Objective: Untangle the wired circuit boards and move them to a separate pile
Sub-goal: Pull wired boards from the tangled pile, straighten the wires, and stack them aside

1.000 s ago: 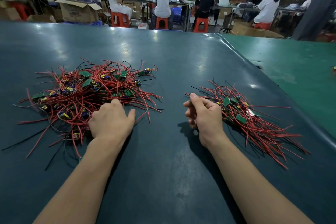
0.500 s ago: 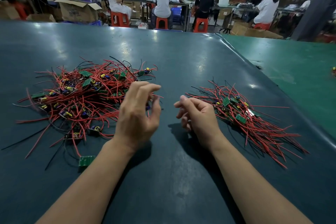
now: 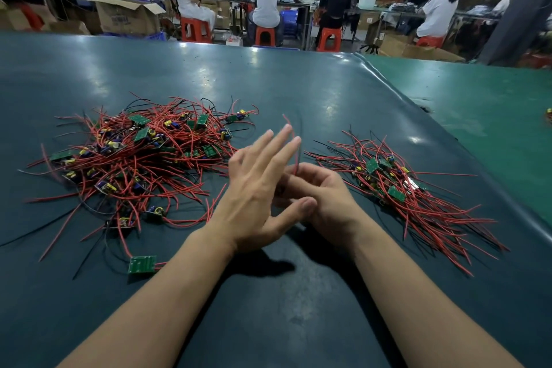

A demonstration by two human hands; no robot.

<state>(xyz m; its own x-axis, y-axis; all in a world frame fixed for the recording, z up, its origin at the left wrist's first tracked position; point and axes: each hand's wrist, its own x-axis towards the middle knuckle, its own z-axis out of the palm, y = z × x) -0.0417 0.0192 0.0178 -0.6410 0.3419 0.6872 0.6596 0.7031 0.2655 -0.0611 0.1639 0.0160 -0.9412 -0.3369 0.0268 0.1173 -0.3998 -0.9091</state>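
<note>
A large tangled pile of green circuit boards with red and black wires point(image 3: 134, 158) lies on the left of the dark table point(image 3: 298, 308). A smaller, straighter pile of wired boards point(image 3: 397, 188) lies on the right. Between them, my left hand point(image 3: 260, 188) is raised with its fingers spread and nothing in it. It partly covers my right hand point(image 3: 325, 200), which is curled around a red wire point(image 3: 295, 146) that sticks up past my left fingertips. Whatever board hangs on that wire is hidden. One loose board point(image 3: 142, 264) lies face up at the near edge of the left pile.
The dark mat ends at a raised seam point(image 3: 448, 140) on the right, with a green table surface point(image 3: 493, 116) beyond it. Past the far edge, several people sit on red stools point(image 3: 264, 36) at workbenches among cardboard boxes point(image 3: 128, 16).
My left hand left the tangled pile, swung right and opened in front of my right hand. A red wire now stands up from my right hand, and one board lies pulled out below the left pile.
</note>
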